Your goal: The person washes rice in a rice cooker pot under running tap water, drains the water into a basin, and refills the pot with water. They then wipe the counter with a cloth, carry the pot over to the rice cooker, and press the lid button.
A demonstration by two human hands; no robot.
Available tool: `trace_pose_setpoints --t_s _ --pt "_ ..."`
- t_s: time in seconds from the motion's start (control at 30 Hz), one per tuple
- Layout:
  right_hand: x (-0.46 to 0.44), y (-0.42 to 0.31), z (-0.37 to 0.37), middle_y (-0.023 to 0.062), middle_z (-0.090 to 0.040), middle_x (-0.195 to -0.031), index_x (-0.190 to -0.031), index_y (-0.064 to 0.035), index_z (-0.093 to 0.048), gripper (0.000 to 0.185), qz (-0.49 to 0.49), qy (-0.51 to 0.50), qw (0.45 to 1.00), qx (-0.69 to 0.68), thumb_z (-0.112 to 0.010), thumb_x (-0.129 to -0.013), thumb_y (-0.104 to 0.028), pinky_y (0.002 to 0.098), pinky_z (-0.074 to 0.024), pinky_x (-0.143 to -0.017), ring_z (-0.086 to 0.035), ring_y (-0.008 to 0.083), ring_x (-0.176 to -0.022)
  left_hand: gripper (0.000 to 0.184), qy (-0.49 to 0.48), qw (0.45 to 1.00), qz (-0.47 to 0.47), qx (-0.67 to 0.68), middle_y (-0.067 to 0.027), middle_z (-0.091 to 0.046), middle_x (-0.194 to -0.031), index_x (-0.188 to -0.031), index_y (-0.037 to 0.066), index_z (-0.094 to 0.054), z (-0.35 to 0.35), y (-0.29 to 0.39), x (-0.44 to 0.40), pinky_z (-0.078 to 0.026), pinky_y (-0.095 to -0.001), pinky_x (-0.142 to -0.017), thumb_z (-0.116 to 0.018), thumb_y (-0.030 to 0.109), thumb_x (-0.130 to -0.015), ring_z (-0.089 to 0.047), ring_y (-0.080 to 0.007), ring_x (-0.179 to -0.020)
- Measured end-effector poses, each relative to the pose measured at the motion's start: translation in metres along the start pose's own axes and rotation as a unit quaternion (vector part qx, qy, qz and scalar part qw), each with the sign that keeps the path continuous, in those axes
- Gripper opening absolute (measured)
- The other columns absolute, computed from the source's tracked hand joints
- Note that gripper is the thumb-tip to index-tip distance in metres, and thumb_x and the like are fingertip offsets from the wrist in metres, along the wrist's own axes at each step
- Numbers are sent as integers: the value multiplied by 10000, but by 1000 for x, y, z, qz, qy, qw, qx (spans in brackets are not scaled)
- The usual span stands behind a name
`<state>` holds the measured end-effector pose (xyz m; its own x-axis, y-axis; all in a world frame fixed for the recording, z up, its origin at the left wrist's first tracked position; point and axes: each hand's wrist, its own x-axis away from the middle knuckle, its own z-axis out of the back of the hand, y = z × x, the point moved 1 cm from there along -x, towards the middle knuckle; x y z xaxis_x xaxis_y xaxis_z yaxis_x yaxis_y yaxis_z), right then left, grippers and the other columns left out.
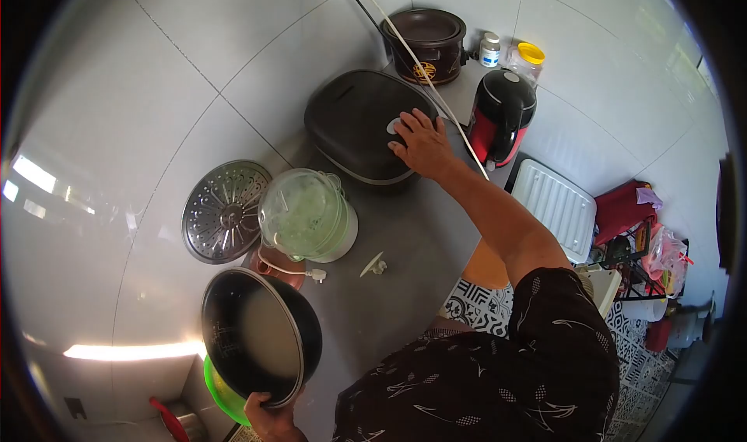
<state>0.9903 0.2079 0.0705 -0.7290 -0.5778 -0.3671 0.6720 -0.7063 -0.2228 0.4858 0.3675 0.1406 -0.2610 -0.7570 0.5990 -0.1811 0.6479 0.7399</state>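
Note:
My left hand point(272, 420) grips the rim of a dark rice cooker inner pot point(222, 317), its fingers closed on the edge. Cloudy whitish liquid point(268, 337) lies in the tilted pot; whether rice sits beneath it I cannot tell. My right hand point(424, 145) rests with fingers spread on the front of a black rice cooker point(362, 115), by its pale round button point(394, 127). The cooker's lid is down. Between the pot and the cooker stands a pale green lidded container point(307, 212).
A perforated steel steamer plate point(226, 212) leans against the wall. A white plug point(317, 275) and a small pale fitting point(373, 265) lie on the counter. Further back are a brown slow cooker point(428, 49) and a red-black kettle point(502, 119). A green basin point(222, 391) sits beneath the pot.

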Motion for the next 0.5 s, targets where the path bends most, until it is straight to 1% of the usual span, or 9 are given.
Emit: trace_pose_setpoints --t_s 0.1,0.23,0.3,0.33,0.4,0.43,0.5 --pt "0 -1 2 74 -361 -1372 -1223 -133 -490 445 -12 -11 1000 0 -439 -907 -443 611 -192 -1041 -243 275 -1335 667 -11 1000 23 1 -181 -510 -1198 -1227 50 -449 -7 -1 -3 -401 -675 -810 -497 107 -564 -523 -435 -1036" --pt "-1 -2 3 71 -366 -1366 -1225 -129 -491 451 -5 -14 1000 1 -435 -909 -446 612 -189 -1041 -235 274 -1339 668 -20 999 28 5 -185 -504 -1202 -1228 41 -445 -5 -2 -9 -374 -691 -824 -491 96 -564 -516 -440 -1046" --pt "-1 -1 4 69 -384 -1353 -1226 -126 -495 455 -4 -21 1000 11 -436 -908 -446 611 -197 -1036 -237 270 -1338 661 -40 998 45 26 -189 -519 -1181 -1223 40 -451 -7 -2 -9 -406 -696 -790 -487 90 -565 -536 -444 -1023" --pt "-2 -1 6 69 -384 -1353 -1226 -126 -495 455 -1 -20 1000 10 -436 -908 -446 611 -197 -1036 -237 270 -1338 661 -39 998 43 28 -189 -519 -1181 -1223 40 -451 -8 -2 -7 -406 -696 -790 -487 90 -565 -536 -444 -1023" --pt "-4 1 8 61 -396 -1347 -1241 -129 -491 454 -18 -25 1000 -4 -448 -907 -434 607 -206 -1031 -237 273 -1339 645 -5 999 34 33 -198 -545 -1140 -1211 32 -463 -18 -1 1 -475 -671 -717 -485 91 -569 -567 -441 -975" --pt "-5 4 6 61 -396 -1347 -1241 -129 -491 454 -16 -24 1000 -6 -448 -907 -434 607 -206 -1031 -237 273 -1339 645 -4 999 31 34 -198 -545 -1140 -1211 32 -463 -19 0 2 -475 -671 -717 -485 91 -569 -567 -441 -975" --pt "-10 12 6 59 -392 -1358 -1259 -137 -483 455 32 99 986 -128 -469 -902 -418 601 -207 -1031 -229 280 -1344 638 -72 997 25 28 -200 -551 -1133 -1210 33 -465 -19 2 1 -505 -656 -680 -484 93 -575 -583 -434 -954"
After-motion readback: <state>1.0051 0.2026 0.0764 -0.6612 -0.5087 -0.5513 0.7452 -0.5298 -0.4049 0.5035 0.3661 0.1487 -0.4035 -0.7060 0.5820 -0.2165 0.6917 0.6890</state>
